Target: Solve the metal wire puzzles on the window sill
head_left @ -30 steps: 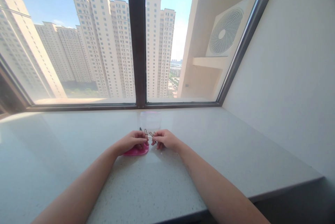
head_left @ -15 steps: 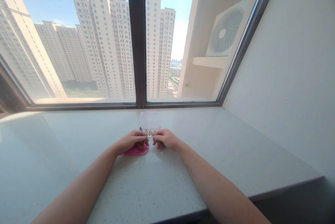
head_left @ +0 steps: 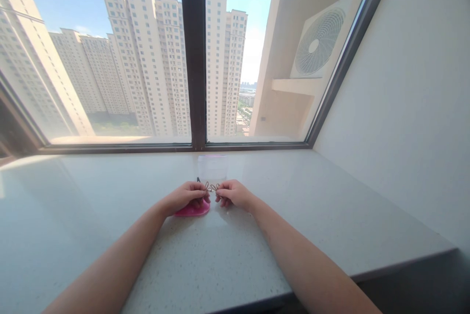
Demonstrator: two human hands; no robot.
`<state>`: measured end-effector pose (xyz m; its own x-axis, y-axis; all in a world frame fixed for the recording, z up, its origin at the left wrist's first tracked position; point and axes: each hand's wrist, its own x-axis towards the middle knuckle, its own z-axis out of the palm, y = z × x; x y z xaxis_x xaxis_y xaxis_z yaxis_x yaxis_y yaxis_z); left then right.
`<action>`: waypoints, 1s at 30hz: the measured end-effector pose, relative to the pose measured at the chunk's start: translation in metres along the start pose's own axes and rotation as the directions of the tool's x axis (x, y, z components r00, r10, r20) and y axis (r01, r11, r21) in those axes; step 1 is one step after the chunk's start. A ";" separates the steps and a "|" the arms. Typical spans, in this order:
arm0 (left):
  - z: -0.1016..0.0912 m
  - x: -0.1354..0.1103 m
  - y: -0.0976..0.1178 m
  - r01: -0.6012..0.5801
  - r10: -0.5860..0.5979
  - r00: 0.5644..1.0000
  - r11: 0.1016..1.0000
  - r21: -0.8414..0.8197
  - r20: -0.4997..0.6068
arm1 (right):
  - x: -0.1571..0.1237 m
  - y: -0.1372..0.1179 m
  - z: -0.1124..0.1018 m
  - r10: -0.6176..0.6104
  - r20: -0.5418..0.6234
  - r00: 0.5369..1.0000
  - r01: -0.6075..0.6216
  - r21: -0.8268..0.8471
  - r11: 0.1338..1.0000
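Between my two hands, a thin brown cord (head_left: 212,188) stands up in small loops, like a bow or knot. The fingers of my left hand (head_left: 191,193) pinch it from the left. From the right, my right hand (head_left: 232,191) pinches its other side. My fingertips are a short gap apart, and the cord's lower part is hidden by them. Under my left hand lies a flat, shiny pink item (head_left: 193,210), partly covered; its kind is not clear. A small dark tip (head_left: 199,180) pokes up behind my left fingers.
A clear plastic bag (head_left: 213,165) with a pinkish top strip lies behind my hands, near the window frame (head_left: 198,146). The pale speckled countertop (head_left: 205,260) ends in a front edge close to me. A white wall (head_left: 411,108) bounds it on the right.
The view has shifted very slightly. My hands keep their pinch on the cord, with hardly any visible movement.
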<state>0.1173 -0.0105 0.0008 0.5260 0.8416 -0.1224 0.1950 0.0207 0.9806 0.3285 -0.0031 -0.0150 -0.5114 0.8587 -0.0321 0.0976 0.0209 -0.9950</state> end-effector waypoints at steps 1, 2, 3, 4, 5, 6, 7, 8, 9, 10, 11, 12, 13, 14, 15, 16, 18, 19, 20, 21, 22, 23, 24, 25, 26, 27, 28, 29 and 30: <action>0.000 0.000 0.000 -0.002 0.002 1.000 1.000 0.001 -0.009 | 0.000 0.000 0.000 -0.002 -0.004 1.000 0.002 0.003 1.000; 0.001 0.000 0.001 -0.002 0.002 1.000 1.000 0.003 -0.020 | 0.000 0.000 -0.001 -0.004 -0.007 1.000 0.004 0.008 1.000; 0.002 -0.001 0.001 0.000 0.000 1.000 1.000 0.006 -0.031 | 0.000 -0.001 -0.001 -0.004 -0.008 1.000 0.005 0.015 1.000; 0.003 -0.001 0.002 0.000 0.000 0.999 1.000 0.011 -0.044 | 0.000 -0.001 -0.001 -0.006 -0.009 1.000 0.006 0.025 1.000; 0.003 -0.002 0.003 0.001 0.000 0.999 1.000 0.016 -0.054 | 0.000 -0.001 -0.002 -0.007 -0.008 1.000 0.008 0.039 0.999; 0.004 -0.002 0.005 0.002 0.000 0.998 1.000 0.018 -0.062 | 0.000 0.000 -0.002 -0.010 -0.008 1.000 0.010 0.056 0.998; 0.004 -0.003 0.006 0.002 -0.001 0.998 1.000 0.012 -0.069 | 0.001 -0.001 -0.002 -0.013 -0.010 1.000 0.014 0.076 0.997; 0.004 -0.003 0.007 0.003 -0.003 0.997 1.000 -0.001 -0.074 | 0.001 -0.001 -0.002 -0.016 -0.014 1.000 0.018 0.098 0.995; 0.004 -0.003 0.008 0.005 -0.006 0.997 1.000 -0.020 -0.078 | 0.001 -0.001 -0.002 -0.020 -0.023 1.000 0.023 0.120 0.992; 0.004 -0.003 0.009 0.005 -0.009 0.997 0.999 -0.043 -0.083 | 0.001 -0.001 -0.002 -0.023 -0.034 0.999 0.028 0.141 0.990; 0.004 -0.003 0.009 0.004 -0.010 0.996 0.998 -0.068 -0.089 | 0.001 -0.002 -0.002 -0.026 -0.047 0.999 0.033 0.160 0.987; 0.004 -0.003 0.010 0.002 -0.010 0.995 0.996 -0.090 -0.098 | 0.001 -0.003 -0.002 -0.028 -0.060 0.998 0.038 0.176 0.984; 0.004 -0.003 0.010 0.001 -0.013 0.994 0.994 -0.106 -0.109 | 0.001 -0.003 -0.002 -0.032 -0.070 0.997 0.045 0.189 0.981; 0.004 -0.003 0.010 0.001 -0.015 0.992 0.993 -0.117 -0.123 | 0.000 -0.004 -0.002 -0.037 -0.078 0.996 0.052 0.200 0.978; 0.004 -0.002 0.010 0.002 -0.019 0.991 0.992 -0.127 -0.135 | 0.000 -0.005 -0.002 -0.043 -0.083 0.996 0.060 0.211 0.976; 0.005 -0.002 0.010 0.003 -0.022 0.989 0.991 -0.134 -0.144 | 0.000 -0.005 -0.001 -0.051 -0.087 0.995 0.070 0.222 0.973; 0.006 -0.002 0.010 0.001 -0.025 0.987 0.989 -0.149 -0.159 | 0.000 -0.006 -0.001 -0.067 -0.088 0.994 0.087 0.245 0.966; 0.006 -0.002 0.010 -0.001 -0.025 0.986 0.988 -0.157 -0.166 | 0.000 -0.007 0.000 -0.073 -0.087 0.993 0.093 0.256 0.962; 0.007 -0.002 0.010 -0.003 -0.026 0.984 0.986 -0.164 -0.175 | 0.000 -0.006 0.000 -0.078 -0.086 0.993 0.099 0.265 0.959; 0.007 -0.002 0.011 -0.004 -0.028 0.983 0.985 -0.172 -0.183 | 0.000 -0.006 0.000 -0.083 -0.085 0.993 0.103 0.272 0.957; 0.008 -0.002 0.011 -0.004 -0.031 0.981 0.984 -0.179 -0.189 | 0.000 -0.006 0.000 -0.087 -0.082 0.993 0.106 0.278 0.955; 0.008 -0.002 0.011 -0.004 -0.033 0.981 0.982 -0.188 -0.193 | 0.000 -0.006 0.000 -0.091 -0.082 0.993 0.110 0.283 0.953; 0.008 -0.002 0.011 -0.005 -0.034 0.981 0.981 -0.196 -0.193 | 0.000 -0.005 0.001 -0.093 -0.081 0.992 0.113 0.287 0.951; 0.008 -0.002 0.011 -0.007 -0.033 0.981 0.979 -0.205 -0.192 | 0.000 -0.005 0.001 -0.095 -0.082 0.992 0.115 0.289 0.950; 0.008 -0.002 0.012 -0.011 -0.031 0.981 0.977 -0.211 -0.192 | 0.000 -0.005 0.001 -0.095 -0.084 0.992 0.116 0.291 0.950; 0.008 -0.002 0.012 -0.014 -0.027 0.981 0.977 -0.211 -0.191 | 0.000 -0.005 0.001 -0.095 -0.086 0.992 0.116 0.292 0.949; 0.008 -0.002 0.012 -0.018 -0.021 0.981 0.979 -0.201 -0.191 | -0.001 -0.006 0.001 -0.094 -0.087 0.992 0.115 0.291 0.950; 0.009 -0.003 0.013 -0.021 -0.015 0.982 0.983 -0.182 -0.191 | -0.001 -0.006 0.002 -0.091 -0.089 0.992 0.113 0.288 0.951; 0.009 -0.003 0.014 -0.021 -0.010 0.982 0.987 -0.161 -0.190 | -0.001 -0.007 0.002 -0.088 -0.090 0.992 0.111 0.286 0.952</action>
<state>0.1258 -0.0175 0.0131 0.3568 0.9288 -0.1006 0.0475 0.0895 0.9949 0.3269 -0.0054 -0.0086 -0.4388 0.8962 0.0646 -0.2083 -0.0315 -0.9775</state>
